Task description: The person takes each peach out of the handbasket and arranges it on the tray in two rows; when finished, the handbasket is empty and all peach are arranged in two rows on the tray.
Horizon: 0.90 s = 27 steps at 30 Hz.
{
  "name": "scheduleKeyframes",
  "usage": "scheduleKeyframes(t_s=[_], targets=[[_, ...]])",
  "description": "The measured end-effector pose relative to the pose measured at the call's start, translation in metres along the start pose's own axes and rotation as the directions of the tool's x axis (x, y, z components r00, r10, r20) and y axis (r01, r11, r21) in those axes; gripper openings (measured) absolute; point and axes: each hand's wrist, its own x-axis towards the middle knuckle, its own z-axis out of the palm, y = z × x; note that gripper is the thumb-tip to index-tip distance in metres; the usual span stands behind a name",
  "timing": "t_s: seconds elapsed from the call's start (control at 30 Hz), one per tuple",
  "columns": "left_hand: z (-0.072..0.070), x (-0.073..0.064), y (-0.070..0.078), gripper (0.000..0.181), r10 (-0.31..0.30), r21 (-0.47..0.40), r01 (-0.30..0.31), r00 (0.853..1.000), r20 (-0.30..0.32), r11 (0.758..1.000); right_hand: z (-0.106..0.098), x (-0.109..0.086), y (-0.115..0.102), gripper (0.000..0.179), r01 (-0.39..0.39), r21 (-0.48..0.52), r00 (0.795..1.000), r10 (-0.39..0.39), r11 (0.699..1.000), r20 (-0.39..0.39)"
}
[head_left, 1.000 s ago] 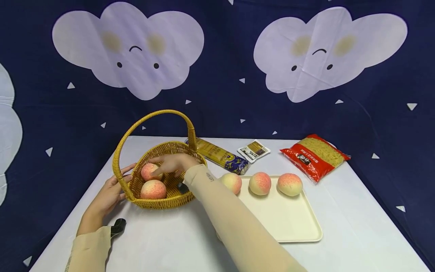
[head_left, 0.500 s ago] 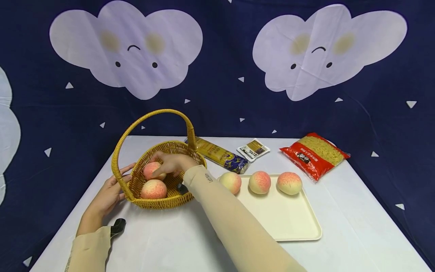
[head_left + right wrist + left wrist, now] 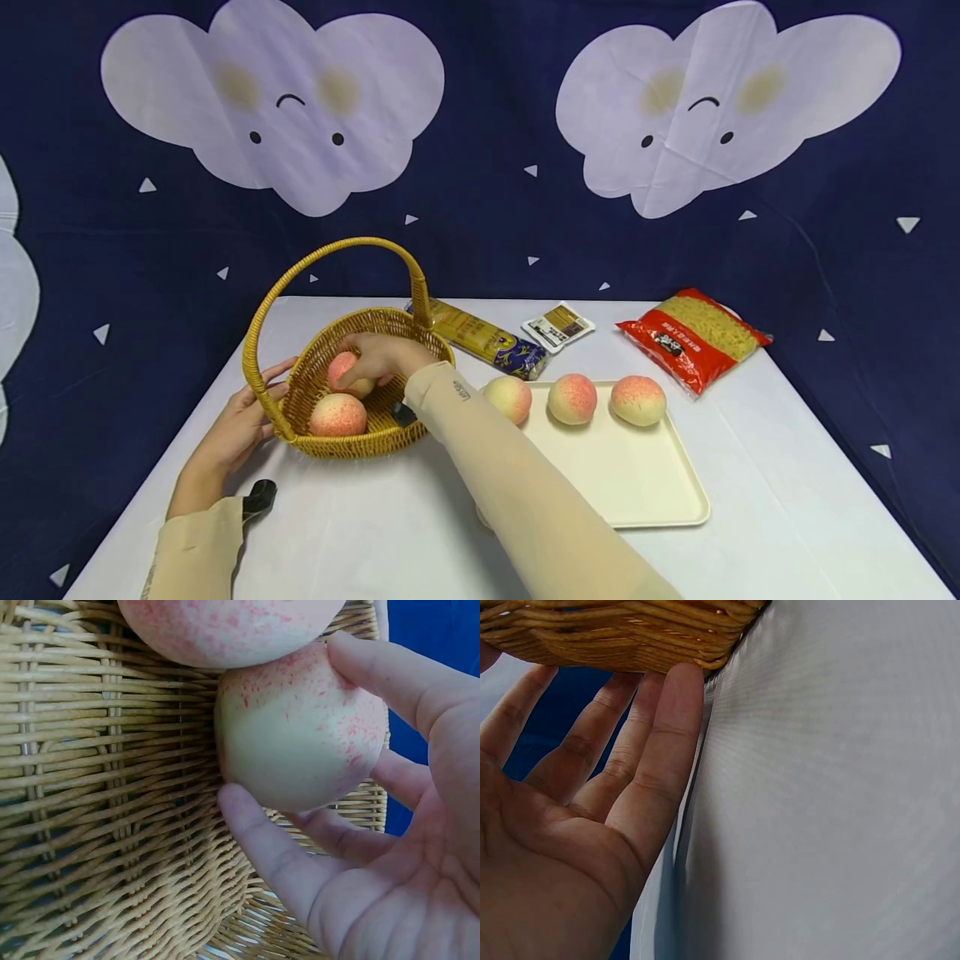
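In the head view a woven basket (image 3: 352, 447) with a tall arched handle stands at the left of the table. My right hand (image 3: 382, 357) reaches inside it and grips a pink-and-cream peach (image 3: 342, 368). The right wrist view shows thumb and fingers spread round this peach (image 3: 300, 742), close to the basket's woven wall (image 3: 90, 787). A second peach (image 3: 337, 416) lies in the basket, nearer to me. My left hand (image 3: 234, 427) is at the basket's left side; its extended fingers (image 3: 679, 701) touch the lower wicker wall (image 3: 622, 637).
A cream tray (image 3: 637, 483) right of the basket bears three peaches (image 3: 573, 400) along its far side, partly covered by my right sleeve (image 3: 517, 475). Behind lie a long pasta packet (image 3: 480, 337), a small white packet (image 3: 558, 327) and a red bag of pasta (image 3: 693, 340).
My right hand has shifted the gripped peach a little to the right inside the basket. The left hand stays at the basket's side. The head view has tilted slightly.
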Motion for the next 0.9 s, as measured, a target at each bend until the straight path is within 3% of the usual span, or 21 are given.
scheduleKeyframes(t_s=[0.23,0.53,0.9], targets=[[0.0,0.001,0.002,0.062,0.008,0.02,-0.008,1.0,0.0,1.0,-0.01,-0.005,-0.003,0.07,0.001,0.002,1.0,-0.001,1.0,-0.01],[-0.001,0.0,0.001,0.062,0.009,0.031,-0.01,1.0,0.005,0.999,-0.035,-0.019,-0.004,0.047,0.136,-0.045,0.991,-0.137,0.99,-0.014],[-0.001,0.001,-0.003,0.062,0.006,0.058,-0.006,1.0,-0.001,0.998,-0.069,-0.048,0.006,0.055,0.211,-0.025,0.977,-0.212,0.977,-0.02]])
